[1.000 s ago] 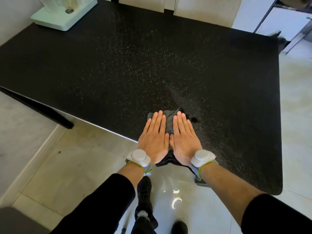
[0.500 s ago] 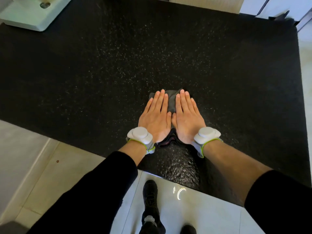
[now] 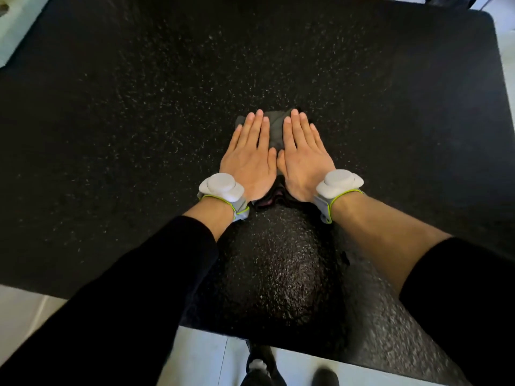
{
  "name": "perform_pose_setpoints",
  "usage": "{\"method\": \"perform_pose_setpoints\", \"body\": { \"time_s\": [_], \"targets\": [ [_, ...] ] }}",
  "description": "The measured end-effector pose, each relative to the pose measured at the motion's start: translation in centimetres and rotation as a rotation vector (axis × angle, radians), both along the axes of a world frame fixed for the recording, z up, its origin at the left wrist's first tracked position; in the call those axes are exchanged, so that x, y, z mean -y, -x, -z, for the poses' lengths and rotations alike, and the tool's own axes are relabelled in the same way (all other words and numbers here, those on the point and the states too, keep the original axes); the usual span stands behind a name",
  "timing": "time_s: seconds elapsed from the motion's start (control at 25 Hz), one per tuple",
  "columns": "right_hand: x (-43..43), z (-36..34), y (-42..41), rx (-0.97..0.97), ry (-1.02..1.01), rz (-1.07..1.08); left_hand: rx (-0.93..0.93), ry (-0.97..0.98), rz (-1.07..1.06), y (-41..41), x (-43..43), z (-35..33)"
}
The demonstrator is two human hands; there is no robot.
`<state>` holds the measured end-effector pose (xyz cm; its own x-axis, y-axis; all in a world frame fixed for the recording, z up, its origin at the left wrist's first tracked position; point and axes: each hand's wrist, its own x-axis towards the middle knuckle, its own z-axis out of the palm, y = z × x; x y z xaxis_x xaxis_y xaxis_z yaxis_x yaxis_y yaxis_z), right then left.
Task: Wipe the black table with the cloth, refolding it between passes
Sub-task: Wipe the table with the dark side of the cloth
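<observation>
A folded dark grey cloth (image 3: 276, 129) lies on the black speckled table (image 3: 139, 121), near its middle. My left hand (image 3: 249, 160) and my right hand (image 3: 302, 160) lie flat side by side on the cloth, fingers straight and pressing down. Most of the cloth is hidden under my palms; its far edge shows past my fingertips and its near edge between my wrists. A wet, glossy streak (image 3: 278, 263) runs from the cloth back to the table's near edge.
A pale green base (image 3: 14, 32) sits at the table's far left corner. The table's right edge (image 3: 501, 107) meets a light floor. Pale floor tiles (image 3: 203, 360) and my dark shoes show below the near edge.
Both hands have pushed the cloth away from the near edge toward the middle of the table, leaving a wet streak behind. The camera has leaned forward over the table.
</observation>
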<state>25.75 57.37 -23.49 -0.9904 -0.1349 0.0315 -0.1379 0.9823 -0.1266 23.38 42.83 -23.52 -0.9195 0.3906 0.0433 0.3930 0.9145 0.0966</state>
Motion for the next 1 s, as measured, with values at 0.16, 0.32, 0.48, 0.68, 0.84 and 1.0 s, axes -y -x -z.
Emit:
{"method": "perform_pose_setpoints", "body": {
  "time_s": [0.16,0.32,0.48,0.68,0.84,1.0],
  "targets": [
    [-0.5,0.0,-1.9,-0.011,0.013,0.011,-0.008,0.009,0.024,-1.7,-0.1,-0.2],
    [-2.0,-0.1,-6.7,0.016,0.003,0.004,0.000,0.004,0.038,-6.4,-1.4,-0.3],
    [-3.9,-0.3,-12.4,0.031,-0.022,-0.004,0.014,0.000,0.044,-12.3,-3.1,-0.5],
    [-6.5,-0.6,-19.9,0.034,-0.025,-0.019,0.003,-0.016,0.042,-20.0,-5.7,-0.7],
    [-8.4,-0.7,-24.4,0.027,-0.012,-0.025,0.026,-0.019,0.037,-24.6,-7.6,-0.9],
    [-9.7,-0.9,-27.4,0.043,-0.018,-0.041,0.034,-0.011,0.041,-27.6,-8.8,-1.2]
  ]
}}
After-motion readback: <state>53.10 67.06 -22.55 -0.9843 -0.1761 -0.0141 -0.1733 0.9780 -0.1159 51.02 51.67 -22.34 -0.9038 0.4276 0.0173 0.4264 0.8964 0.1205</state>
